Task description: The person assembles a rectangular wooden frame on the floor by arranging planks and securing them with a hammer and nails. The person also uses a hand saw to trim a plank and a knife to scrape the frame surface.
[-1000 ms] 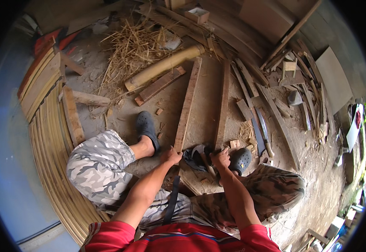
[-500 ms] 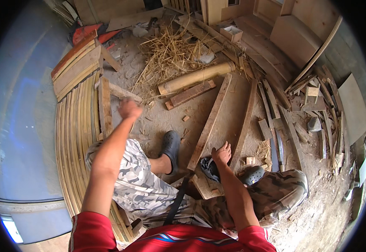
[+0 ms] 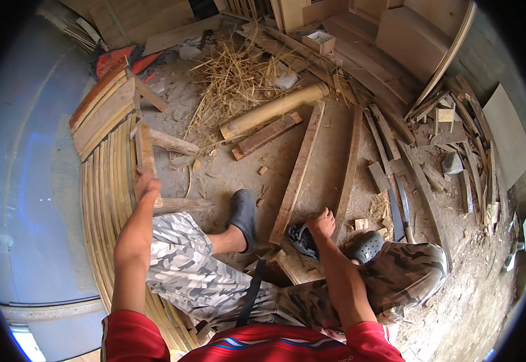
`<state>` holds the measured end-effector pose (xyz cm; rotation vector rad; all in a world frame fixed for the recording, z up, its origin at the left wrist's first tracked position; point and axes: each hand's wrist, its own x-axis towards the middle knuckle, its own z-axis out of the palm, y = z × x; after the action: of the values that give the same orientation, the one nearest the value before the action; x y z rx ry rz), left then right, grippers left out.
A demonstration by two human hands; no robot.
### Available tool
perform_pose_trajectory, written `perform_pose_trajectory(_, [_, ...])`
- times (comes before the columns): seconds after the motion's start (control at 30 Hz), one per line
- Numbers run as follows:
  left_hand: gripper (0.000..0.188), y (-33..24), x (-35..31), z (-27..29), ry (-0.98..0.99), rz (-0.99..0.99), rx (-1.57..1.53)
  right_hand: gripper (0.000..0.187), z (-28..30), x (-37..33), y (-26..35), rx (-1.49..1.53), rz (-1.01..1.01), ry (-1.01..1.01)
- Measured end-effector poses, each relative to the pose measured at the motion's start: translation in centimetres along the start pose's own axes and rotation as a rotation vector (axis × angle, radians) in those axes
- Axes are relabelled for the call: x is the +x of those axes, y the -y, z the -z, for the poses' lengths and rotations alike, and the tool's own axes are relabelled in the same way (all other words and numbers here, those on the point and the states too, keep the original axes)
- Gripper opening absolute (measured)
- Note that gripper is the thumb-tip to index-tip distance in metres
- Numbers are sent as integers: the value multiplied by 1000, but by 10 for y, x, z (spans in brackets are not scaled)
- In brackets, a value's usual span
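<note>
Beside the slatted bench: a worker in camouflage trousers (image 3: 196, 259) sits with the left hand (image 3: 147, 186) on the lower part of a rough wooden beam (image 3: 144, 148) at the bench's (image 3: 103, 181) inner edge, fingers bent over the wood; whether they clench it, one cannot tell.
Between the feet: the right hand (image 3: 321, 224) lies over a dark bundle (image 3: 301, 240), fingers partly stretched, near the end of a long squared timber (image 3: 299, 172); its hold on the bundle cannot be made out.
Open floor: dusty ground (image 3: 323, 175) spreads between that timber and a second, darker one (image 3: 350, 160), with room also around the left clog (image 3: 243, 217).
Materials: loose, brittle straw (image 3: 233, 75) is heaped beyond a smooth, round pole (image 3: 275, 111); a long knife (image 3: 404, 202) with a wooden handle lies beside a saw blade (image 3: 394, 211) near pale shavings.
Hidden or cut off: the left palm is out of sight, the right forearm and hand cover part of the bundle, the right knee crowds the right clog (image 3: 364, 247), and the dark fisheye rim crops the far boards.
</note>
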<state>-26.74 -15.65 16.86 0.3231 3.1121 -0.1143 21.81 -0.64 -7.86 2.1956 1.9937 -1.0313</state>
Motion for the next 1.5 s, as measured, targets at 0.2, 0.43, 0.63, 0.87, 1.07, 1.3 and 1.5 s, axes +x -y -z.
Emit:
perform_pose_trajectory(0.2, [103, -20, -17, 11, -26, -69, -19, 57, -6, 9, -9, -31, 6, 15])
perform_pose_trajectory(0.43, [106, -26, -9, 49, -23, -305, 8, 60, -1, 3, 3, -37, -15, 30])
perform_pose_trajectory(0.63, [110, -66, -17, 120, -65, -700, 29, 59, 1, 14, 7, 105, 81, -55])
perform_pose_trajectory(0.87, [110, -167, -62, 182, -3, -1239, 78, 82, 36, 32, 22, 579, 276, -270])
perform_pose_trajectory(1.07, [108, -264, -124, 177, 234, -1612, 70, 104, 72, 21, 7, 769, 418, -308])
perform_pose_trajectory(1.3, [107, -331, -162, 71, 415, -1886, -103, 60, 103, -10, -67, 435, 55, -311])
perform_pose_trajectory(1.5, [106, -366, -174, -3, 574, -1783, 73, 55, 69, -43, -107, 321, -99, -259])
